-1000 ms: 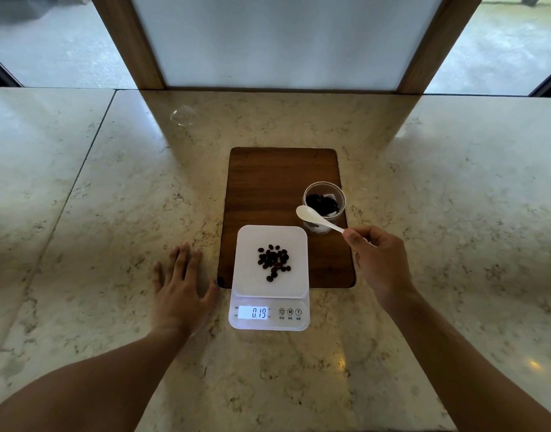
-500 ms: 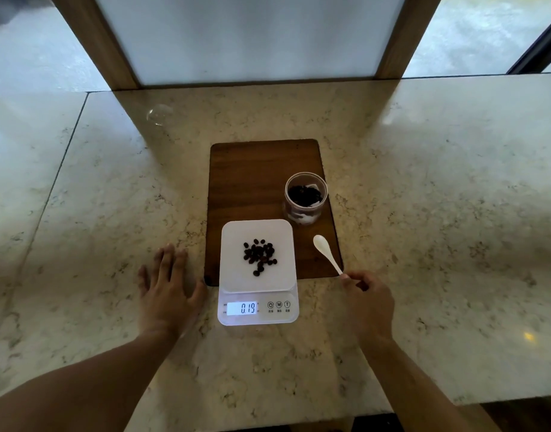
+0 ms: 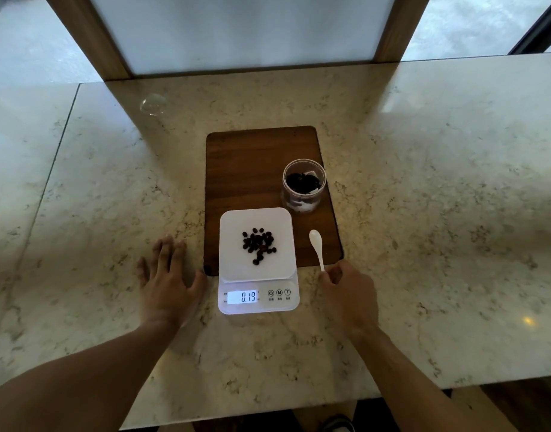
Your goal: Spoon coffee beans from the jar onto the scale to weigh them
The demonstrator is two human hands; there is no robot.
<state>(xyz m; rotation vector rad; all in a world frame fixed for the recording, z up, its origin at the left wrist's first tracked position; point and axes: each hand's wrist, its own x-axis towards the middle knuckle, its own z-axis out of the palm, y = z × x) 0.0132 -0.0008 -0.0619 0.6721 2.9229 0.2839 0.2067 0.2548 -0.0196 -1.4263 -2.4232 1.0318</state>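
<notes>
Marble countertop (image 3: pixel 423 182) carries a dark wooden board (image 3: pixel 252 169); on the board's near edge sits a white digital scale (image 3: pixel 258 260) heaped with coffee beans (image 3: pixel 258 244). Beyond it to the right stands the clear jar (image 3: pixel 303 185). The right hand (image 3: pixel 349 294) pinches a white plastic spoon (image 3: pixel 317 247), handle pointing jarward, unobstructed. The left hand (image 3: pixel 168 282) lies flat, empty.

Beans (image 3: pixel 258 245) on scale (image 3: pixel 257 260); jar (image 3: pixel 303 186) behind-R, spoon (image 3: pixel 317 247) R.

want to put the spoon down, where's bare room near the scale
Bare board behind the scale, left of the jar; open marble right of the board. Crowded between scale and right hand, where the spoon is.
</notes>
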